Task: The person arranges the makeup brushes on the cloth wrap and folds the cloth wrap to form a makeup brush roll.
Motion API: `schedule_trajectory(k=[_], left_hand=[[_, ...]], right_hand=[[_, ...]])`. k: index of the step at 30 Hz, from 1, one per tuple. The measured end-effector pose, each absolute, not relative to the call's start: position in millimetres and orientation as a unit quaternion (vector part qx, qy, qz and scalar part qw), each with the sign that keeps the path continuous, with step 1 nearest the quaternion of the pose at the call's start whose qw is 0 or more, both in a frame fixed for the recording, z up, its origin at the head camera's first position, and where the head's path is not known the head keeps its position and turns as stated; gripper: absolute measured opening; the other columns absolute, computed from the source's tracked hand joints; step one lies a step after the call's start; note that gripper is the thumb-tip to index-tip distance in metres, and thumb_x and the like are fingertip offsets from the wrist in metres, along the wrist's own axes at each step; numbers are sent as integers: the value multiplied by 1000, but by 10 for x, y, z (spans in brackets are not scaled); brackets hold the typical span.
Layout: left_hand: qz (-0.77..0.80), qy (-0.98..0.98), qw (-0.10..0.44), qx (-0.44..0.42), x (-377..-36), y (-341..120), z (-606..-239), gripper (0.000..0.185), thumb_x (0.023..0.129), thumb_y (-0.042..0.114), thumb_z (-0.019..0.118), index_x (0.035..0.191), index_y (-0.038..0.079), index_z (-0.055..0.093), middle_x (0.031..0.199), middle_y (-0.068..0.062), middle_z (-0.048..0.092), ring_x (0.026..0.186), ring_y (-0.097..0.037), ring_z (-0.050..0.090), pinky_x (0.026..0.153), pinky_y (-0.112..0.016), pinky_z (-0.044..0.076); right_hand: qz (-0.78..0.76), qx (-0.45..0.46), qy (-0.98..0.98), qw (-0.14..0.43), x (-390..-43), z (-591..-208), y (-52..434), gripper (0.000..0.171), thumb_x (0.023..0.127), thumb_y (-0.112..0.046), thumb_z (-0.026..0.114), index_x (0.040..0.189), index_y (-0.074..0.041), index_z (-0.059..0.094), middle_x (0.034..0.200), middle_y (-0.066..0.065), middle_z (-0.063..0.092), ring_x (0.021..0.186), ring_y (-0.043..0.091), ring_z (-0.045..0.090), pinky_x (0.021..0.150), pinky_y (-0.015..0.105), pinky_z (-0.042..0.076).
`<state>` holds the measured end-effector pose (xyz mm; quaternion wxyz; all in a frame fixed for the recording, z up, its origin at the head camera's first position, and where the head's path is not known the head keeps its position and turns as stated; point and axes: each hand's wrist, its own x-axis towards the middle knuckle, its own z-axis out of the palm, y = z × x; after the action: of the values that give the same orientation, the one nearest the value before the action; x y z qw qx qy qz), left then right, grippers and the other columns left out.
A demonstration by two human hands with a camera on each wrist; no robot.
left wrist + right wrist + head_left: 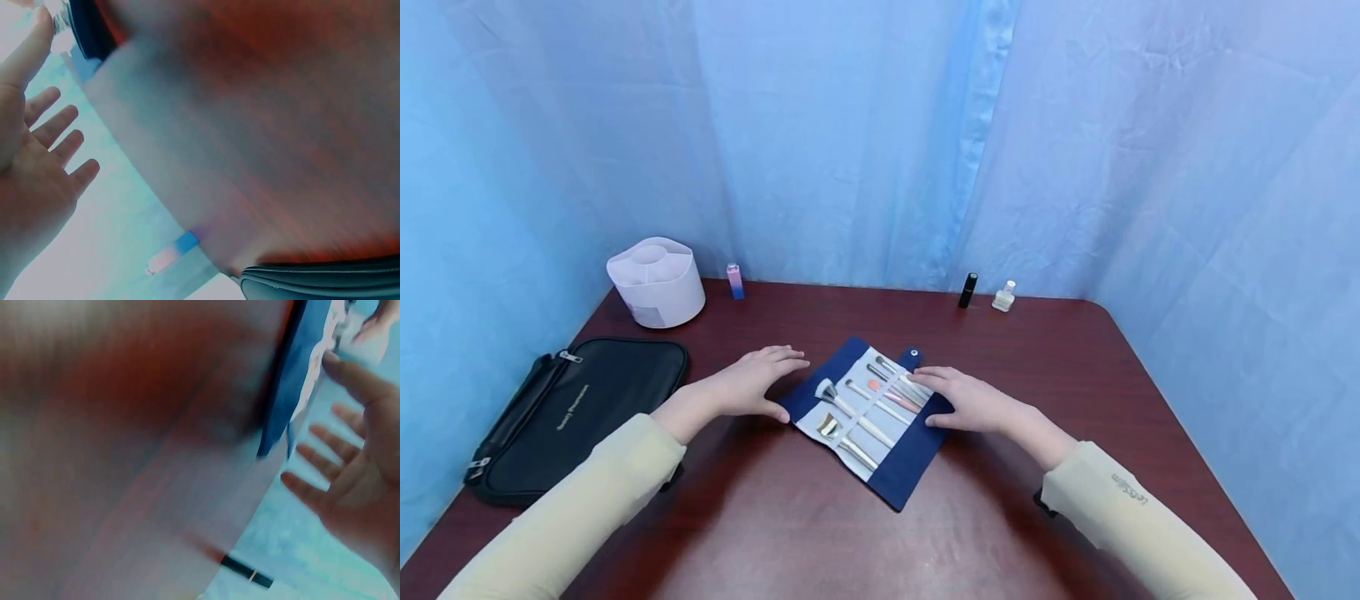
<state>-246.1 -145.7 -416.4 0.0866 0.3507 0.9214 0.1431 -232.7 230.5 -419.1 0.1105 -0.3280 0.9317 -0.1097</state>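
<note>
Light blue curtain [850,150] closes off the back and both sides. Dark reddish-brown surface [1075,367], glossy, carries all items listed below. Pale sleeves [572,500] enter from the lower left and lower right; the right one bears small lettering.

Black zippered case [617,417]: lying flat at the left edge, with a line of lettering on its face.

Navy brush roll [913,458]: unfolded at mid-surface, set at a slant between the two hands, pale lining facing up.

White organizer [672,292]: upright at the back left corner, behind the case, divided into compartments.

Left grip [752,385]: fingers and thumb apart, thumb tip at the roll's left corner; contact cannot be determined. Right grip [973,402]: likewise apart, fingers and thumb extended over the roll's right edge; contact cannot be determined. Neither is clamped on anything.

Makeup brushes [874,431]: several, lying side by side beneath a pale band across the lining.

Small bottle [1002,300], white-capped: standing back right. Black tube [967,292]: upright, just left of it. Pink-and-blue tube [735,282]: upright, right of the organizer.
</note>
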Motion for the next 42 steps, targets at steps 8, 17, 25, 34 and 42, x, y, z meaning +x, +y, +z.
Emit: schedule_trajectory(k=[8, 17, 25, 34, 42], left_hand=[[147, 916, 125, 351, -2715, -1401, -4199, 93, 72, 38, 80, 146, 8, 34, 154, -15, 27, 143, -39, 12, 109, -63, 17], [108, 905, 184, 369, -2834, -1352, -4266, 89, 72, 46, 77, 146, 16, 37, 156, -15, 20, 144, -40, 6, 112, -61, 14], [97, 903, 172, 383, -2687, -1317, -4325, 100, 69, 53, 77, 148, 15, 31, 157, -12, 17, 145, -36, 5, 112, -58, 16], [102, 903, 165, 383, -2447, -1249, -4367, 104, 67, 61, 74, 148, 10, 31, 157, -8, 19, 146, -31, 9, 114, -54, 16], [113, 920, 133, 350, -2227, -1238, -4464, 106, 68, 65, 71, 147, 7, 32, 155, -12, 24, 144, -32, 17, 114, -52, 18]], right_hand=[[-93, -216, 968, 89, -1968, -4262, 2027, 80, 81, -48, 70, 144, -8, 40, 147, 17, 38, 133, 33, 40, 96, 47, 47], [-91, -177, 971, 131, -1904, -4319, 1906, 94, 79, -56, 68, 145, 0, 33, 151, 23, 28, 140, 37, 26, 101, 51, 41], [-108, -215, 954, 177, -2065, -4298, 2061, 92, 80, -57, 66, 147, -6, 31, 155, 16, 21, 144, 31, 17, 110, 46, 31], [-145, -283, 921, 224, -2336, -4261, 2232, 89, 82, -54, 66, 150, -12, 26, 158, 10, 14, 146, 29, 8, 113, 52, 21], [-136, -346, 900, 227, -2588, -4308, 2318, 89, 81, -56, 66, 150, -17, 25, 159, 5, 13, 146, 25, 9, 113, 49, 24]])
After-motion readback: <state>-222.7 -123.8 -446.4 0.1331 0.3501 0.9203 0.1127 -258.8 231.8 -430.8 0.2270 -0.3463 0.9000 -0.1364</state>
